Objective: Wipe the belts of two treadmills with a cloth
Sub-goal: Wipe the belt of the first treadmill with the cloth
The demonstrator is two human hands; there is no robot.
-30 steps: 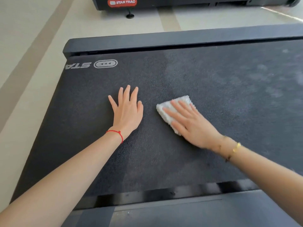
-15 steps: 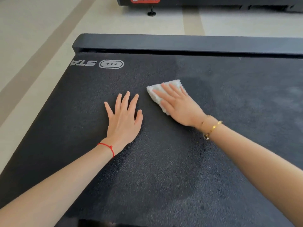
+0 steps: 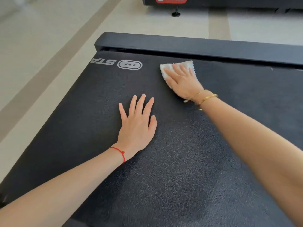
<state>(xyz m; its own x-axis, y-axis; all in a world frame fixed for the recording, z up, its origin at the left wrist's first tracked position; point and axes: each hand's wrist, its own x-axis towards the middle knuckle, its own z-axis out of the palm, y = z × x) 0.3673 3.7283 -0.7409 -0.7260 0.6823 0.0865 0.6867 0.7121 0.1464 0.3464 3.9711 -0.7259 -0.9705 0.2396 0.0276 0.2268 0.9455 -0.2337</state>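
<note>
Right hand [image 3: 183, 82]: flat grip, fingers straight, pressing the white cloth [image 3: 177, 68] onto the belt [image 3: 180, 169] near its far edge, just short of the side rail [image 3: 196, 45].
Left hand [image 3: 136, 123]: grip wide, palm flat on the belt, probably bracing the lean.
Second treadmill [image 3: 213, 1]: beyond, across the floor.

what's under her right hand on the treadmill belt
A white cloth, pressed flat on the belt by the right hand. The cloth's middle is covered.
</note>
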